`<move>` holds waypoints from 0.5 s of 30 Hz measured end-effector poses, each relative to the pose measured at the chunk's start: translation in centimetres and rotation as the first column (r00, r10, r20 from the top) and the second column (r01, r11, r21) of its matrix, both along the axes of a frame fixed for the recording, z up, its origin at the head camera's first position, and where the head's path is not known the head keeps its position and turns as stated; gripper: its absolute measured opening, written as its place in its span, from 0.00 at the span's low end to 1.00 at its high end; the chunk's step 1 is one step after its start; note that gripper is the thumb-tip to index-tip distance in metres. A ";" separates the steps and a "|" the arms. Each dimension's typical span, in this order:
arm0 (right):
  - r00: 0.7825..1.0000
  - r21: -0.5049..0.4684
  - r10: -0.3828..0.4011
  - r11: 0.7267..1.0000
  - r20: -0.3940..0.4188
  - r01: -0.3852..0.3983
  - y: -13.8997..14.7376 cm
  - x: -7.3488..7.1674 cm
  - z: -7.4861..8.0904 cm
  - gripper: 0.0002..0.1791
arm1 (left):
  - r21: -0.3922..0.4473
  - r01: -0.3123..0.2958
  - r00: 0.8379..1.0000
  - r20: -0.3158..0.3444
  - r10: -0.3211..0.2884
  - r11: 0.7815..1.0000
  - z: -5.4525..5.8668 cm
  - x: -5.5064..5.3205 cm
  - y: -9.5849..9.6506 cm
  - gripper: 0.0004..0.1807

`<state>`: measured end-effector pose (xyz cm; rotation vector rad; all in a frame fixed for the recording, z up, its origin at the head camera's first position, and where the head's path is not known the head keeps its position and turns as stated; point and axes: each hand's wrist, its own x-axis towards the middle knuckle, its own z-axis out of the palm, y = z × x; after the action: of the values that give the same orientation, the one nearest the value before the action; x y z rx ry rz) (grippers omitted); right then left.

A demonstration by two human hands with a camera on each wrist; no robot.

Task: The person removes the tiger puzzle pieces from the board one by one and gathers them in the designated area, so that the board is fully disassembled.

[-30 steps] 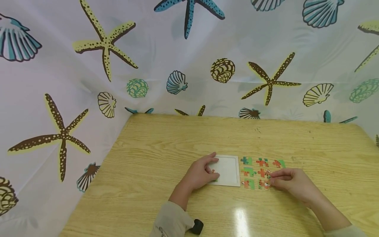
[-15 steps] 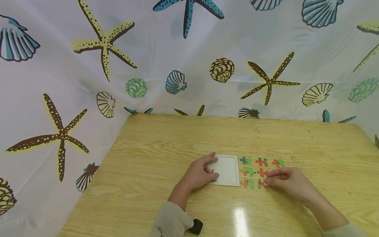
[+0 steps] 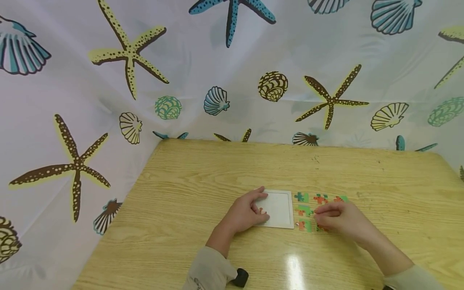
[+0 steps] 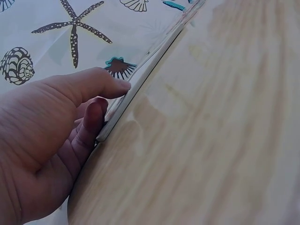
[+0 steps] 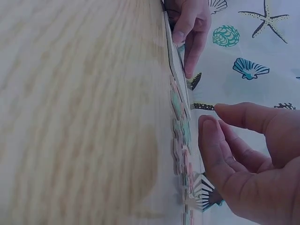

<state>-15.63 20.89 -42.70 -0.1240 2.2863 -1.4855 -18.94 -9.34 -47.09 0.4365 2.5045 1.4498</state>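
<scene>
A white puzzle tray [image 3: 280, 209] lies flat on the table. My left hand [image 3: 244, 211] rests on its left side, thumb and index fingertips on the tray surface, with a bit of orange showing between them. In the left wrist view the thumb lies along the edge of the tray [image 4: 119, 110]. To the right of the tray, jigsaw pieces [image 3: 304, 210] in orange and green lie in loose rows. My right hand [image 3: 344, 221] hovers close over them, thumb and index fingertips near each other, hiding several pieces. No piece shows between those fingertips in the right wrist view.
The wood-grain table [image 3: 203, 169] stretches behind and in front of the tray. A white curtain [image 3: 232, 80] printed with starfish and shells hangs along the back and left sides. A black strap piece [image 3: 240, 278] sits at the left sleeve.
My right hand has moved left over the pieces, from beside the right columns to above the middle one. The left hand and the tray have stayed in place.
</scene>
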 end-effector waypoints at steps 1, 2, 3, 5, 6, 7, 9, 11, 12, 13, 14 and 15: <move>1.000 0.003 0.008 1.000 -0.008 -0.008 -0.2 -0.1 0.0 0.25 | -0.004 0.000 1.000 -0.001 0.000 1.000 0.0 0.0 0.0 0.32; 1.000 0.003 0.017 1.000 -0.016 -0.017 -0.5 -0.2 0.1 0.24 | -0.006 0.000 1.000 -0.003 0.000 1.000 0.0 0.0 -0.1 0.32; 0.999 0.003 0.025 1.000 -0.026 -0.025 -0.8 -0.3 0.2 0.24 | -0.009 0.001 1.000 -0.005 -0.001 1.000 0.0 -0.1 -0.1 0.31; 0.998 0.003 0.038 0.999 -0.041 -0.037 -1.3 -0.4 0.2 0.24 | -0.016 0.000 1.000 -0.008 0.000 1.000 0.1 -0.1 -0.1 0.31; 0.998 0.003 0.045 0.999 -0.047 -0.045 -1.6 -0.5 0.3 0.23 | -0.019 -0.001 1.000 -0.010 0.001 1.000 0.1 -0.1 -0.1 0.30; 0.997 0.004 0.052 0.999 -0.052 -0.052 -1.8 -0.5 0.3 0.23 | -0.021 -0.003 1.000 -0.010 0.003 1.000 0.1 0.0 -0.2 0.30; 0.996 0.006 0.061 0.998 -0.060 -0.061 -2.3 -0.6 0.3 0.23 | -0.020 -0.004 1.000 -0.010 0.004 1.000 0.2 0.0 -0.1 0.29; 0.997 0.003 0.061 0.998 -0.051 -0.061 -2.6 -0.8 0.3 0.22 | -0.019 -0.002 1.000 -0.008 0.002 1.000 0.1 0.0 -0.1 0.29; 0.997 0.007 0.057 0.998 -0.042 -0.057 -2.8 -0.9 0.3 0.22 | -0.018 0.000 1.000 -0.008 0.000 1.000 0.1 0.0 -0.1 0.29; 0.998 0.010 0.053 0.999 -0.035 -0.053 -2.9 -1.0 0.3 0.22 | -0.016 0.000 1.000 -0.008 0.000 1.000 0.1 0.0 -0.1 0.29; 0.998 0.015 0.050 0.999 -0.031 -0.049 -3.1 -1.1 0.4 0.22 | -0.017 0.000 1.000 -0.008 0.000 1.000 0.1 0.0 -0.1 0.29; 0.999 0.021 0.046 0.999 -0.026 -0.045 -3.3 -1.2 0.4 0.21 | -0.021 -0.001 1.000 -0.011 0.000 1.000 0.1 0.0 -0.1 0.29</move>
<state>-16.80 17.58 -42.33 -0.1898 2.3036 -1.4454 -18.99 -9.49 -47.03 0.4414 2.5262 1.4240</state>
